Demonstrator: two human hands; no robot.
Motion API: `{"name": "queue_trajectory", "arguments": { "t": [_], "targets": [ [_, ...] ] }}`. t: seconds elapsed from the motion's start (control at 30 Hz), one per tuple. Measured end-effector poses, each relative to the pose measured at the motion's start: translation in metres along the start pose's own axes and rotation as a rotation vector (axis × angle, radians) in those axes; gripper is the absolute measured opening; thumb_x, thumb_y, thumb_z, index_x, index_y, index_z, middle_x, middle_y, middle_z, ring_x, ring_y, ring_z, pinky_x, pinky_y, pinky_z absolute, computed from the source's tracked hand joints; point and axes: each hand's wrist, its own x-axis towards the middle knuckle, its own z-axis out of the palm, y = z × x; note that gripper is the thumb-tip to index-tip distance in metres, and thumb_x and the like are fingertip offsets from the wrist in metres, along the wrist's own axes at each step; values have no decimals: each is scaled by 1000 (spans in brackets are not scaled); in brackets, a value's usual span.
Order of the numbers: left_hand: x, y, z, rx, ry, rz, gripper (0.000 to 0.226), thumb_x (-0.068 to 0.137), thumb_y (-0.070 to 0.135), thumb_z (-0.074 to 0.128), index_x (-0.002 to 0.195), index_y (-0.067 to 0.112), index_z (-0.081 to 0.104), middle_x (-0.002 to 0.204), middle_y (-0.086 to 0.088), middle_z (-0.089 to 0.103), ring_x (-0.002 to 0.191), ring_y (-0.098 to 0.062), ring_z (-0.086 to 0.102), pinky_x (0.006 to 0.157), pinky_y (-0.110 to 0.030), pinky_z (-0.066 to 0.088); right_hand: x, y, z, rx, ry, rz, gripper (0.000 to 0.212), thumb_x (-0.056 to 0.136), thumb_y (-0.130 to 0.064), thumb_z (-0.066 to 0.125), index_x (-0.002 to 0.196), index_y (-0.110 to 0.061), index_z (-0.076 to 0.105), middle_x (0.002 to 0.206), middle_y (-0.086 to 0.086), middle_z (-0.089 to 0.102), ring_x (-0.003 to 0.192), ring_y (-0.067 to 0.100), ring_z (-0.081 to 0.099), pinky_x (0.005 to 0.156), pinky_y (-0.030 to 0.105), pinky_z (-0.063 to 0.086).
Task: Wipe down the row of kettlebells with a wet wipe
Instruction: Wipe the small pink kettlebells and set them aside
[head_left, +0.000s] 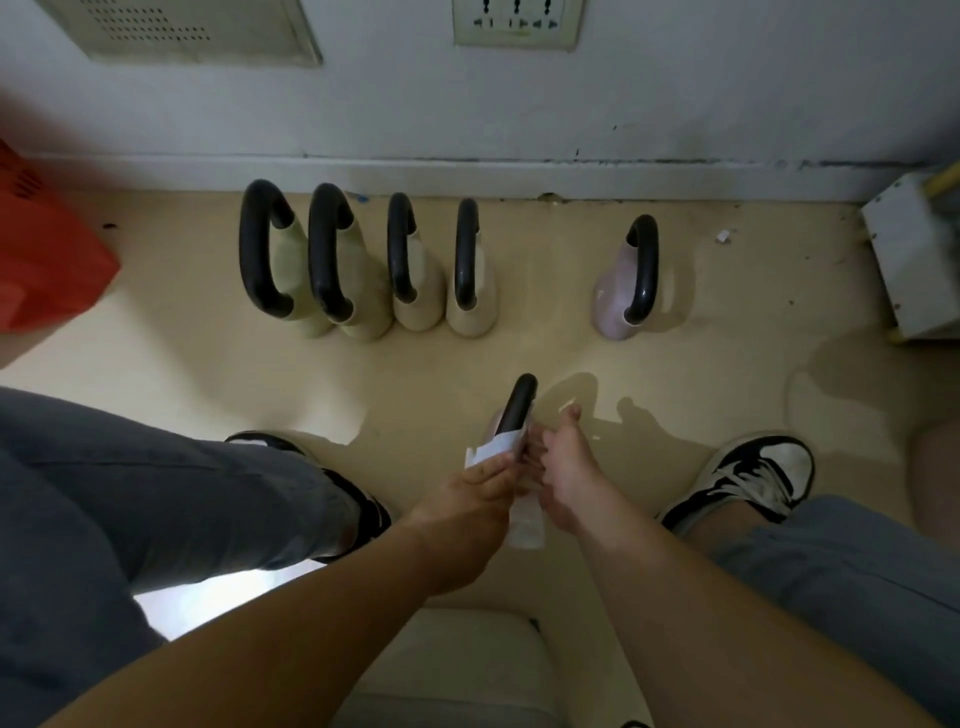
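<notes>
Here's the kettlebell (519, 402), standing on the floor (441, 364) near the person, well apart from the row (415, 270) by the wall, its black handle running away from them, far end leaning slightly right. Left hand (480, 488) pinches the wet wipe (492, 451) round the handle's near end. Right hand (566, 470) is just beside it, fingers curled in; its grip, I cannot tell.

No text, number or brand is legible to me. The kettlebell (521, 402) in the grip, the wet wipe (526, 525) on it, the row of kettlebells (420, 306) beyond and the socket plate (517, 31) farther beyond show none.
</notes>
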Motion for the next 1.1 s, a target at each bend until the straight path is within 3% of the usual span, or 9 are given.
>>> {"name": "queue_trajectory", "arguments": {
  "t": [0.17,0.27,0.5,0.63,0.7,0.83,0.9,1.03,1.1],
  "targets": [
    [-39,5,23,-54,-392,55,26,93,28,53,100,15,74,104,-5,71,110,-26,60,123,-45,14,12,11,4,-89,28,-18,84,100,-74,17,151,-15,47,153,13,53,142,33,48,119,55,30],
    [-50,-9,26,-362,-449,-322,34,99,35,45,115,15,67,117,-7,65,111,-27,58,111,-39,36,16,13,4,-102,61,-29,81,100,-74,21,149,-16,50,147,12,58,136,32,54,114,53,37],
    [2,-19,-10,-1631,5,-1352,51,103,41,38,133,3,53,123,-19,60,104,-33,61,86,-35,50,22,23,-5,-85,36,7,75,97,-78,25,122,-21,66,92,13,68,78,29,65,81,38,52],
    [32,10,-47,-2111,298,-1573,37,106,20,36,136,3,49,83,-6,56,59,-19,57,55,-26,47,26,24,-8,31,-70,9,75,98,-77,26,118,-19,69,111,19,67,72,28,62,66,36,46],
    [37,21,-65,-2145,381,-1541,36,106,13,32,140,14,45,77,9,45,63,-9,48,62,-23,45,27,20,-10,35,-64,-6,72,100,-75,25,115,-20,69,109,23,67,56,23,50,57,33,37],
    [34,13,-92,-2115,559,-1477,47,105,13,33,148,32,37,84,11,55,65,-9,55,49,-20,50,31,16,-15,70,-64,-1,69,102,-72,22,115,-24,70,115,21,72,76,28,64,66,34,47],
    [33,-5,-94,-2019,468,-1451,33,105,28,36,131,18,55,89,-2,65,73,-18,64,58,-26,56,35,18,-13,121,-42,3,68,101,-71,25,119,-24,71,109,15,73,83,28,66,80,37,52],
    [39,-24,-67,-1541,305,-1127,52,99,58,33,115,17,61,100,-9,71,92,-30,69,86,-45,58,35,23,-11,22,-17,-7,70,101,-69,22,106,-21,72,73,12,66,56,21,46,62,31,38],
    [39,-19,-52,-1496,216,-1054,54,100,57,33,124,17,60,115,-10,69,105,-31,66,92,-40,55,35,24,-10,-59,-1,-16,71,100,-72,21,96,-23,72,90,18,74,84,32,69,85,38,54]
  ]
}}
